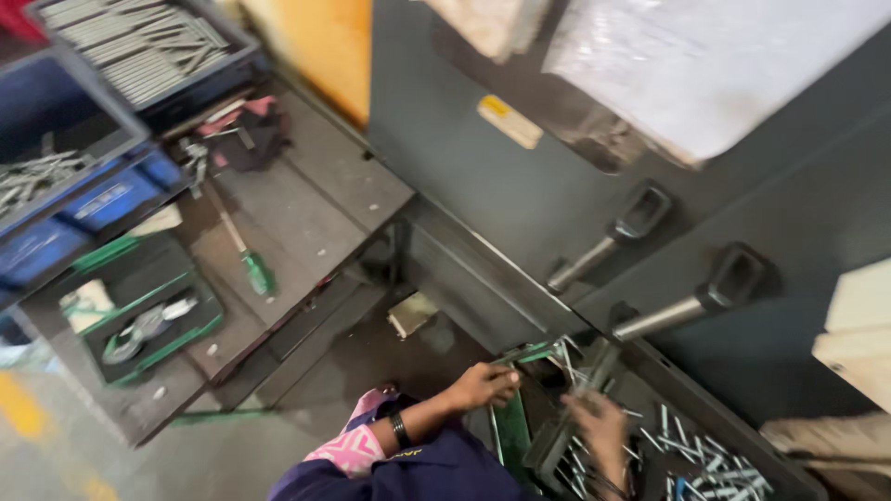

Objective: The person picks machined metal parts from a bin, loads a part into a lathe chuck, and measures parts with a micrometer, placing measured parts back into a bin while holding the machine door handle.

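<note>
My left hand point(483, 385) reaches forward with a dark band on its wrist and a pink patterned sleeve behind it. Its fingers curl on the rim of a green tray point(510, 429) that holds thin metal rods point(561, 357). My right hand point(601, 429) is blurred and hangs just right of that tray, down among the rods. Whether it grips anything is unclear. More short shiny rods point(710, 456) lie loose in a dark bin to the right of both hands.
A grey machine front with two lever handles point(608, 243) point(691, 308) rises behind the hands. At left, a metal bench point(316, 199) carries a green-handled screwdriver point(257, 272), blue bins point(107, 199), a tray of grey rods point(139, 42) and a green tool tray point(148, 320).
</note>
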The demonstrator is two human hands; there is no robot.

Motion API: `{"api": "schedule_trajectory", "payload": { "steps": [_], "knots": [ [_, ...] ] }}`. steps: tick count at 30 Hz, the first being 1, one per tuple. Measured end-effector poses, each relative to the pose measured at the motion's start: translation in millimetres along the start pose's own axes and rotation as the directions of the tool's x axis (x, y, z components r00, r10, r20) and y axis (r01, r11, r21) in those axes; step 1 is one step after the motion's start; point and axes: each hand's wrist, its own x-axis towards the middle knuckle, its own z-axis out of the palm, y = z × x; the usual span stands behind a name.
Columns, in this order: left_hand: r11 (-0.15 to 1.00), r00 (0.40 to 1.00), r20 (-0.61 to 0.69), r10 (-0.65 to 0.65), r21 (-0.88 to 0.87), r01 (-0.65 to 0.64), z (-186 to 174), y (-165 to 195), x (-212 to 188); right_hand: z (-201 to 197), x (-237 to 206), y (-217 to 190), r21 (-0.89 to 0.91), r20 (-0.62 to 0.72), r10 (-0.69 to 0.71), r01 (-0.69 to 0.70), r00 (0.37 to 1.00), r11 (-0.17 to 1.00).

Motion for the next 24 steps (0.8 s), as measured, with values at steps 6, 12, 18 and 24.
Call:
{"api": "schedule_trajectory", "payload": {
  "steps": [6,12,18,24],
  "knots": [
    [0.978,0.977,-0.215,-0.007,-0.204,-0.038,-54.1,14.5,-52.2,141.2,23.7,-88.8,-0.054,0.318,-0.456,0.496,0.831,0.867],
    [0.955,0.891,-0.448,0.077,-0.224,-0.195,-120.6,23.7,-68.7,193.7,10.2,-159.3,-0.028,0.435,-0.498,0.564,0.750,0.825],
    [0.860,0.737,-0.636,0.229,-0.223,-0.459,-232.5,75.8,-59.1,238.0,33.5,-181.6,0.251,0.442,-0.433,0.355,0.786,0.900],
    [0.844,0.504,-0.837,0.211,-0.104,-0.526,-397.2,149.7,-74.6,263.8,72.3,-183.6,0.228,0.479,-0.207,0.107,0.853,0.968]
  ]
}}
